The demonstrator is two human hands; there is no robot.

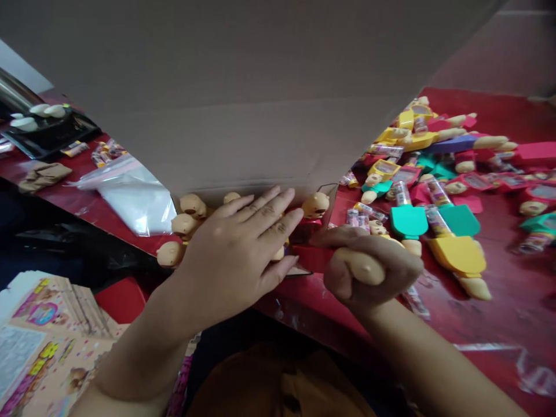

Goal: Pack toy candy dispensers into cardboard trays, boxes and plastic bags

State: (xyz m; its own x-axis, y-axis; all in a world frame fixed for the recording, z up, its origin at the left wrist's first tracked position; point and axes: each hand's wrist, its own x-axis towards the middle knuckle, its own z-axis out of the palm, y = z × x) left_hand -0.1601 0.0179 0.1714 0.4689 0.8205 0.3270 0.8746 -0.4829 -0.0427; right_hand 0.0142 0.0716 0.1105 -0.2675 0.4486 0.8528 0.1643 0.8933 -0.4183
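My left hand [243,249] lies flat, its fingers stretched over a row of toys with tan bear-like heads [192,205] in an open box. My right hand [373,266], just right of the box, is wrapped round a toy with a tan head [367,266]; the rest of that toy is hidden by the fingers. Another tan head [315,205] shows at the box's right end. The tall grey-brown cardboard flap [260,104] of the box rises behind both hands.
Many yellow, green and pink toys with clear candy tubes [408,220] are spread over the red table [499,301] at right. At left are a plastic bag [134,194], a brown cloth [44,176], a black tray [47,139] and printed cardboard sheets [47,341].
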